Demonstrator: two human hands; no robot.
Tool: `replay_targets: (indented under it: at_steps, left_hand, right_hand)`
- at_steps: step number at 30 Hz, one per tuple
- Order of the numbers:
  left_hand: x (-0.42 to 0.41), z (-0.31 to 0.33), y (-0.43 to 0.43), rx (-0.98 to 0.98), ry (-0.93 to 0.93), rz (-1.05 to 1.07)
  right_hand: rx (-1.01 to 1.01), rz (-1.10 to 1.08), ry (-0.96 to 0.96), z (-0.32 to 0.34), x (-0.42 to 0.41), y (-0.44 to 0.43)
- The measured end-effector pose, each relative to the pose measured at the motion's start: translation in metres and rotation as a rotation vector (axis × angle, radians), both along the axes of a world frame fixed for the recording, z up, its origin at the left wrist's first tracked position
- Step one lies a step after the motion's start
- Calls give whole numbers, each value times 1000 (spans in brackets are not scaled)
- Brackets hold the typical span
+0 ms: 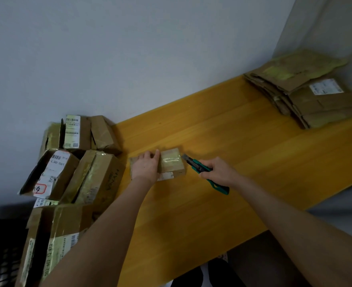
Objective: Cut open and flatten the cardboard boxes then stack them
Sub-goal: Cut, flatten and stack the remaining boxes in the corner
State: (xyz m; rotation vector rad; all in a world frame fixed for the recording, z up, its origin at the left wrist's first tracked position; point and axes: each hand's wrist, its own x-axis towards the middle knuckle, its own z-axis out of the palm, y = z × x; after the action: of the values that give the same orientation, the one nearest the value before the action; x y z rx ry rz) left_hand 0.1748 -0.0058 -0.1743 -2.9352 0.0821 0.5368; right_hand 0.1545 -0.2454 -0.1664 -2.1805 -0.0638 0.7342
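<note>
Small taped box (172,162) lies on yellow table (243,154), near middle, just right of unopened box pile (77,162). Left hand (147,165) rests flat on box top, fingers straight, pressing down. Right hand (217,171) wrapped round green utility knife (204,172), fingers curled on handle; blade extended, tip just beside box's right edge, contact cannot be confirmed. Flattened cardboard stack (303,90) sits at far right end of table, against wall, well apart from box.
</note>
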Motion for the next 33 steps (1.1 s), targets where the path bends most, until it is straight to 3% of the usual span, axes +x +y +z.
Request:
replay_targets:
  at_steps: [9,14,17,21,26,33]
  left_hand:
    - [3,3,1,32,-1,-50]
    - [-7,5,-10,-67,51,181]
    - [-22,-4,-17,-153,103,291]
    - [-32,-9,-11,-466,197,415]
    - [-45,0,10,-1152,179,791]
    - [-52,26,19,-1439,84,955]
  right_hand:
    - [59,-20,148,21,-2,-14]
    - [225,-537,214,12,-7,14]
    - [337,-611,331,7,-3,50]
    - [386,-620,412,-5,-3,83]
    - [429,-639,375,-6,-1,91]
    - [509,-599,285,24,14,95]
